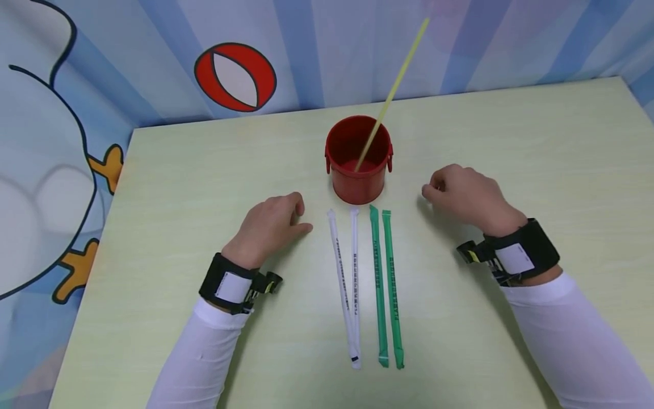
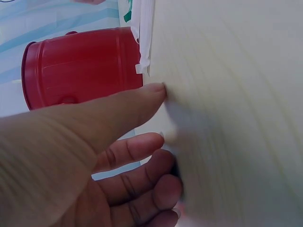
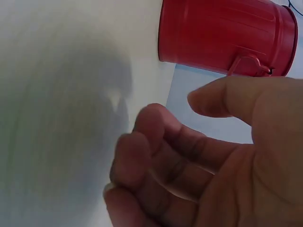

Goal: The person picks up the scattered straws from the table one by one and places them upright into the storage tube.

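My left hand point(image 1: 269, 227) rests on the table left of two white paper-wrapped straws point(image 1: 355, 267), thumb apart from loosely bent fingers and nothing in it. To the right of two green-wrapped straws point(image 1: 378, 284) hovers my right hand point(image 1: 467, 196), low over the table. Its fingers point(image 3: 132, 161) curl loosely around nothing. A small red bucket point(image 1: 359, 184) stands upright between the hands, just beyond the straws' far ends. Leaning in it is a long, thin yellow stick or straw point(image 1: 393, 88), its upper end well above the rim.
The pale wooden table point(image 1: 204, 153) ends at the back against a blue striped curtain point(image 1: 347, 51) with a printed red-and-white ball point(image 1: 235, 76). A large cartoon figure is printed on the curtain at the left. Each wrist wears a black band point(image 1: 526, 250) with a small camera.
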`<state>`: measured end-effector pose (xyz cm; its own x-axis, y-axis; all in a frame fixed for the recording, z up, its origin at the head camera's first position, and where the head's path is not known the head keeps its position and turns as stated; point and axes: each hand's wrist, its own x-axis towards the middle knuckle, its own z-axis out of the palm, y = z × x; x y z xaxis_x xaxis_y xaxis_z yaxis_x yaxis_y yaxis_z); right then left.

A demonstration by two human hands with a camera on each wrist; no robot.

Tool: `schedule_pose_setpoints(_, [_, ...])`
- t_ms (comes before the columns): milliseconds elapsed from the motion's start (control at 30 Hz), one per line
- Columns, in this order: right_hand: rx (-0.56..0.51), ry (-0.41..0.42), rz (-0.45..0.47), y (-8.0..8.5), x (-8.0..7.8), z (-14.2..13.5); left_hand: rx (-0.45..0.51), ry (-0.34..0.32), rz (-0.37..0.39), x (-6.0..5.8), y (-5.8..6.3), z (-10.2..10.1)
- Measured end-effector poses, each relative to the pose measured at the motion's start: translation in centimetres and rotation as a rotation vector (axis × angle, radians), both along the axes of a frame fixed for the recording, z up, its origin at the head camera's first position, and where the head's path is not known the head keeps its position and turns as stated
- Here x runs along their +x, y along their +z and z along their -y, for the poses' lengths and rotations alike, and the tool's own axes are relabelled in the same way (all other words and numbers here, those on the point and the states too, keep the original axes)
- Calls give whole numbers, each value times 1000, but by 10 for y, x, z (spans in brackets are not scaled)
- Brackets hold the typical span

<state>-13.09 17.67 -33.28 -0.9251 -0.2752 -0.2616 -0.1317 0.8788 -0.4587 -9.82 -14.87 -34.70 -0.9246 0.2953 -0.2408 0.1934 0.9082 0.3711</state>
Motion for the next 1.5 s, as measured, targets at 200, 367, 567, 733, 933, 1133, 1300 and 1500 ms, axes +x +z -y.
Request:
schedule_pose_setpoints(200, [17, 31, 16, -9, 3, 0, -3, 5, 7, 1, -2, 1])
schedule_pose_setpoints(367, [6, 27, 17, -13, 3, 0, -9, 1, 5, 2, -3, 1])
schedule_pose_setpoints(567, [-15, 15, 16, -14, 3, -2, -16, -10, -7, 2, -3, -2])
schedule_pose_setpoints(733, [-16, 12, 18, -15, 3, -2, -26, -29, -36, 5, 0, -10])
schedule_pose_setpoints(933, [-11, 11, 20, -14, 3, -3, -29, -50, -46, 11, 2, -26])
schedule_pose_setpoints(1133, [-16, 5, 17, -11, 1, -4, -23, -71, -18, 15, -1, -38])
schedule_pose_setpoints(1300, [-23, 1, 30, -12, 2, -4, -26, -78, -4, 19, -3, -41])
schedule_pose_setpoints(1500, [-25, 5, 26, -13, 3, -3, -28, -76, -3, 22, -5, -42])
